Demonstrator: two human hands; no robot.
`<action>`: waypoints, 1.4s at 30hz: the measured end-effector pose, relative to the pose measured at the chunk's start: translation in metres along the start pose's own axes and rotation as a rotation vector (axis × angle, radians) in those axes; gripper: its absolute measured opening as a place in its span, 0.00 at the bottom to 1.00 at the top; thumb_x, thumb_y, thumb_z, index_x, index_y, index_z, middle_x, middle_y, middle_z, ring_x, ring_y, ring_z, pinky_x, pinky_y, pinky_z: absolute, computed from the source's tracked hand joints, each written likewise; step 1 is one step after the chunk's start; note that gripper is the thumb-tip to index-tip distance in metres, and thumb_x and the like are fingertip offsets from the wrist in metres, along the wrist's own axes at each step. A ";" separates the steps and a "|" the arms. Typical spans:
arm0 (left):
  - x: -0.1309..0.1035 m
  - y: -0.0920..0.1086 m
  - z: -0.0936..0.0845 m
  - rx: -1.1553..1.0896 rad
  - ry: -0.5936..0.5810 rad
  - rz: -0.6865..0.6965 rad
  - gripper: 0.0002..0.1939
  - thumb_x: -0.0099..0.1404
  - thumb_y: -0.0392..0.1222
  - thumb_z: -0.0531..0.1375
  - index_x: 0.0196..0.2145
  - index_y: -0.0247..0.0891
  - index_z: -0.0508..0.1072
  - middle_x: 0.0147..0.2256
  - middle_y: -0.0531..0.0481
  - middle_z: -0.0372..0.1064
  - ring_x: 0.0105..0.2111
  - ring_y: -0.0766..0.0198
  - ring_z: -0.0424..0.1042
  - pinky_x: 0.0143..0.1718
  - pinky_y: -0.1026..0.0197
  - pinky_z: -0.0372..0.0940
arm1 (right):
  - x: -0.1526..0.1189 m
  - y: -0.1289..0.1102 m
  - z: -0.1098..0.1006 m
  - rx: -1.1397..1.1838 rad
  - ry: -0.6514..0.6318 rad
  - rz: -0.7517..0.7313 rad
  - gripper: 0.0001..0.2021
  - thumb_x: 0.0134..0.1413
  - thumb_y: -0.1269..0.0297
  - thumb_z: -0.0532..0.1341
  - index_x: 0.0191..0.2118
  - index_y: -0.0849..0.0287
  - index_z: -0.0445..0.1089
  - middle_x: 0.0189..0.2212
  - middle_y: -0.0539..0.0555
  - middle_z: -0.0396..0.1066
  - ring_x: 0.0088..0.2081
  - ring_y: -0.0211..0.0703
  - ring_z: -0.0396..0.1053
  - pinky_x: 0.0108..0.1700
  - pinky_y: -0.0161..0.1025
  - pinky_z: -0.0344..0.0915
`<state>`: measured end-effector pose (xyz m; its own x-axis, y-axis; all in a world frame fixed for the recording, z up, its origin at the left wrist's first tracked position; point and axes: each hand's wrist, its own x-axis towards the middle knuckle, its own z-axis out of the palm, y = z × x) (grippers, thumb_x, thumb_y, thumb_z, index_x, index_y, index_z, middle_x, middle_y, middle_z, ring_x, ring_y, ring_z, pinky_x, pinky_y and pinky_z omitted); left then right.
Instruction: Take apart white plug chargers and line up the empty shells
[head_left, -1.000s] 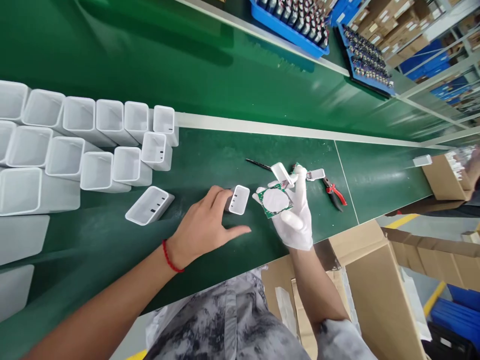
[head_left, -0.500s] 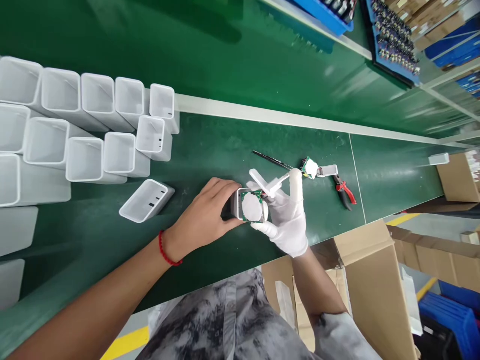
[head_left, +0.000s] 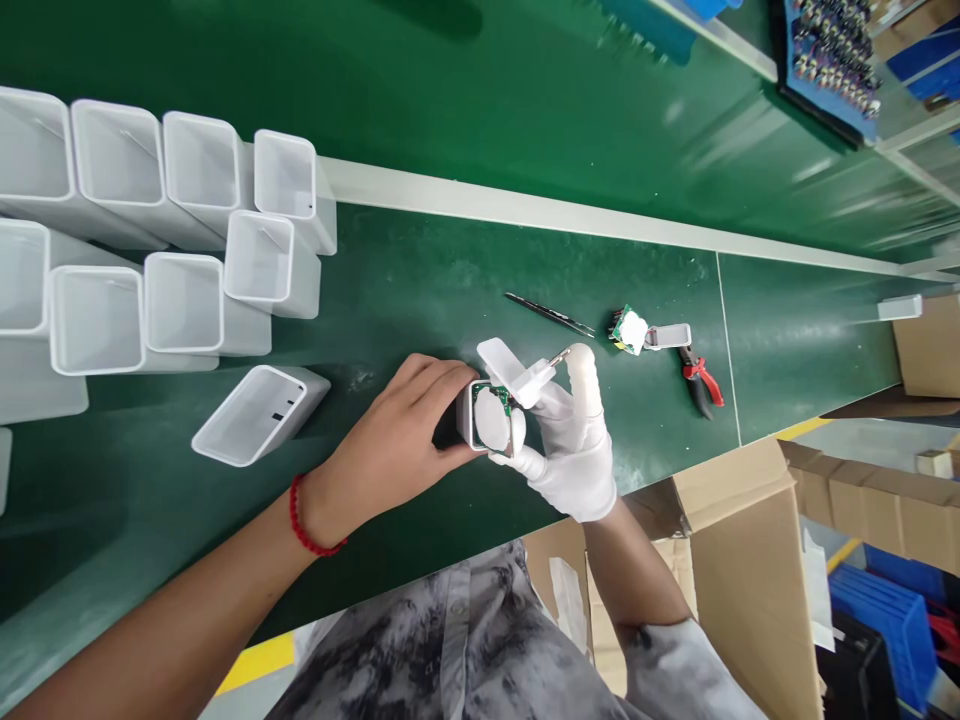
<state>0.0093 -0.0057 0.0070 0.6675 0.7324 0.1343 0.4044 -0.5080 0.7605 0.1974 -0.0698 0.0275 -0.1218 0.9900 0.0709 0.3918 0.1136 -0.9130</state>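
Observation:
My bare left hand (head_left: 394, 425), with a red bracelet at the wrist, is closed round a small white plastic case (head_left: 464, 415). At the case's open end sits a green circuit board assembly (head_left: 493, 420) with a round white pad, partly inside the rim. My right hand (head_left: 577, 455), in a white glove, grips this assembly from the right, thumb low and fingers partly hidden behind it. A flat white plastic piece (head_left: 501, 366) sticks up at an angle above the board, near the gloved fingers. How deep the board sits in the case is hidden.
Several white cases (head_left: 184, 305) stand in rows at the left, with one loose case (head_left: 259, 415) lying nearer. Tweezers (head_left: 551, 315), another circuit board assembly (head_left: 628, 330) and red-handled pliers (head_left: 701, 380) lie to the right. A cardboard box (head_left: 742, 560) is below the bench edge.
The view has shifted slightly. The board assembly appears to sit a little further into the case, and the flat white piece has tilted. Both hands keep their grip.

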 end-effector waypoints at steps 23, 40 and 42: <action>0.000 0.001 -0.001 -0.025 -0.029 -0.006 0.28 0.59 0.33 0.65 0.55 0.38 0.61 0.48 0.45 0.68 0.49 0.52 0.63 0.53 0.51 0.64 | -0.004 -0.024 -0.004 -0.101 -0.038 0.096 0.48 0.57 0.72 0.63 0.70 0.37 0.30 0.63 0.52 0.60 0.62 0.48 0.61 0.65 0.57 0.57; 0.001 0.004 -0.002 -0.027 -0.022 -0.005 0.22 0.63 0.35 0.62 0.54 0.37 0.63 0.49 0.46 0.68 0.49 0.54 0.63 0.53 0.53 0.62 | 0.004 -0.017 0.030 0.474 0.175 0.400 0.47 0.55 0.60 0.67 0.70 0.46 0.35 0.63 0.57 0.58 0.64 0.49 0.58 0.67 0.55 0.54; 0.002 0.004 -0.002 -0.018 -0.016 0.004 0.22 0.63 0.36 0.62 0.54 0.38 0.63 0.49 0.46 0.68 0.49 0.54 0.63 0.53 0.54 0.62 | 0.005 -0.010 0.033 0.508 0.174 0.424 0.47 0.54 0.60 0.68 0.70 0.47 0.36 0.63 0.57 0.57 0.64 0.49 0.58 0.67 0.55 0.54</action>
<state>0.0109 -0.0050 0.0114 0.6791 0.7228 0.1276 0.3903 -0.5029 0.7712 0.1624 -0.0691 0.0238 0.1130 0.9441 -0.3098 -0.1089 -0.2981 -0.9483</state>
